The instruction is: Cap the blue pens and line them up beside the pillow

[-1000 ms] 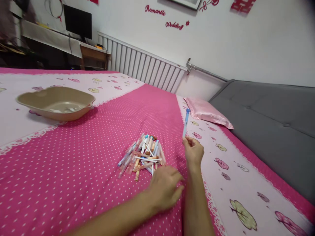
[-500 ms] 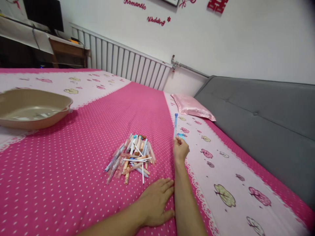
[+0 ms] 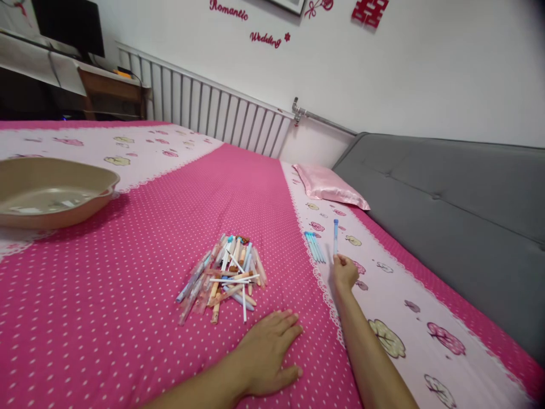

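Note:
My right hand (image 3: 346,272) pinches a blue pen (image 3: 336,236) by its lower end and holds it pointing away from me over the pale printed strip of the bedspread. Just left of that hand, several light-blue pens (image 3: 315,247) lie side by side in a row. My left hand (image 3: 272,352) rests palm down on the pink dotted cloth with its fingers spread. Beyond the left hand is a loose pile of pens (image 3: 225,278), with white, peach, blue and clear pink ones crossing each other.
A beige plastic basin (image 3: 55,213) stands on the bed at the left, pale pieces inside. A pink pillow (image 3: 327,184) lies by the grey headboard (image 3: 438,221). Behind the bed are a white radiator (image 3: 204,96) and a desk with a monitor (image 3: 70,28).
My right hand has moved right with the blue pen, uncovering the row of light-blue pens. My left hand stays on the cloth, its fingers slightly wider apart.

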Demonstrator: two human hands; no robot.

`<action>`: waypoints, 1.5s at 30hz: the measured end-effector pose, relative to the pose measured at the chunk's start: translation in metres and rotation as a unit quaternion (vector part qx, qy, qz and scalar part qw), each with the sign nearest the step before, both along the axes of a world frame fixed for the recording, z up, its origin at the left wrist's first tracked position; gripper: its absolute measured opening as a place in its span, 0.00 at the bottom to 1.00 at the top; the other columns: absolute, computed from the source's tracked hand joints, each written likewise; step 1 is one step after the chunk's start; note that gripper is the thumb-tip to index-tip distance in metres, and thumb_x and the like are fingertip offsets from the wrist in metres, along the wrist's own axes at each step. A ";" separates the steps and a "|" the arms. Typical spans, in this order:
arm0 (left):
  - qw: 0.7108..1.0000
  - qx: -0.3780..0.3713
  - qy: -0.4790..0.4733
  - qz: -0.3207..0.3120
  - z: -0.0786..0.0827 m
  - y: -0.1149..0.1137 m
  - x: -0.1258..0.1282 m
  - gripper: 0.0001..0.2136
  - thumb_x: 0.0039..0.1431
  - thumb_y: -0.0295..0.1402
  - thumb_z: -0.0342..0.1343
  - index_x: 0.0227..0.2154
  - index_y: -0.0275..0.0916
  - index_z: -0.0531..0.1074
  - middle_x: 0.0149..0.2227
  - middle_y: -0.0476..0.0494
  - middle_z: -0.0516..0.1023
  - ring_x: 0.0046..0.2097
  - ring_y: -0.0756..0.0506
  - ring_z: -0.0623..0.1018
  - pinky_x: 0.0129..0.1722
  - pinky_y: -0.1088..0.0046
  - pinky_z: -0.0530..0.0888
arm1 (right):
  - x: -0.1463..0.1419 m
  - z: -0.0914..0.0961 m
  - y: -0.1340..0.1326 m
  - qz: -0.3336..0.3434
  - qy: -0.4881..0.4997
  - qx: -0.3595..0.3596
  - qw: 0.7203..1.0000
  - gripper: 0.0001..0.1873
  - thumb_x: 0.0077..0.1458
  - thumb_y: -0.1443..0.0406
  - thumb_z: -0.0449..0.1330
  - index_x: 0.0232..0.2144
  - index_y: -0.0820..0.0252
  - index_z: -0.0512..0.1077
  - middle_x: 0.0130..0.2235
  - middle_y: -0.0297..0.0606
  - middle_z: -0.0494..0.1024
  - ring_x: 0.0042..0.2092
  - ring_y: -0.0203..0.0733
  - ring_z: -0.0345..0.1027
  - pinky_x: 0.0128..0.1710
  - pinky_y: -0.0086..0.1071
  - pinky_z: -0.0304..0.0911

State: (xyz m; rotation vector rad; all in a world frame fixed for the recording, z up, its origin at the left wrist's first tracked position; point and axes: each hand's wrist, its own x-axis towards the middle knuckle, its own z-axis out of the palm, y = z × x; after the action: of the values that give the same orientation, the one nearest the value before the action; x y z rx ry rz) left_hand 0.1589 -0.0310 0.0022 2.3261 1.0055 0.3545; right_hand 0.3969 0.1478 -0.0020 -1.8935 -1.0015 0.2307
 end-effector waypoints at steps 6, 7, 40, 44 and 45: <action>0.999 -0.006 0.031 -0.011 0.005 0.001 0.000 0.34 0.57 0.49 0.47 0.62 0.37 0.52 0.65 0.37 0.50 0.65 0.38 0.52 0.63 0.56 0.50 | 0.008 -0.021 0.013 0.000 0.013 -0.061 0.998 0.16 0.59 0.60 0.56 0.47 0.61 0.68 0.48 0.41 0.71 0.45 0.42 0.68 0.43 0.42 0.67; 1.000 -0.004 0.028 -0.011 0.005 0.002 0.000 0.33 0.57 0.49 0.46 0.63 0.38 0.52 0.65 0.38 0.49 0.65 0.39 0.52 0.63 0.56 0.50 | 0.007 -0.023 0.014 0.000 0.013 -0.068 0.998 0.16 0.59 0.60 0.56 0.47 0.61 0.68 0.49 0.41 0.71 0.45 0.43 0.68 0.44 0.42 0.67; 1.000 -0.016 0.019 -0.006 0.008 -0.002 0.000 0.33 0.58 0.49 0.46 0.63 0.40 0.51 0.65 0.38 0.47 0.65 0.37 0.50 0.62 0.52 0.50 | 0.002 -0.022 0.015 0.006 -0.013 -0.121 0.992 0.15 0.59 0.60 0.55 0.47 0.59 0.68 0.49 0.41 0.70 0.45 0.42 0.68 0.44 0.41 0.66; 1.000 -0.013 0.003 -0.003 0.005 -0.001 0.000 0.33 0.57 0.49 0.47 0.63 0.40 0.51 0.65 0.38 0.48 0.65 0.36 0.51 0.62 0.51 0.50 | 0.002 -0.023 0.015 0.005 -0.015 -0.113 0.993 0.14 0.59 0.60 0.55 0.46 0.59 0.68 0.49 0.41 0.71 0.45 0.41 0.68 0.44 0.41 0.66; 1.000 -0.012 0.000 -0.003 0.004 -0.001 0.000 0.33 0.57 0.49 0.47 0.63 0.41 0.51 0.65 0.38 0.48 0.65 0.36 0.51 0.62 0.51 0.50 | 0.002 -0.023 0.015 0.004 -0.016 -0.113 0.994 0.14 0.59 0.60 0.55 0.46 0.59 0.69 0.49 0.41 0.71 0.45 0.41 0.68 0.44 0.41 0.66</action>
State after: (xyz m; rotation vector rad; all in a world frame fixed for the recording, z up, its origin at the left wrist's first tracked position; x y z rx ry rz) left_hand 0.1586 -0.0322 0.0066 2.3068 0.9978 0.3381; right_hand 0.3989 0.1623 -0.0249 -2.1023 -1.0410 0.3314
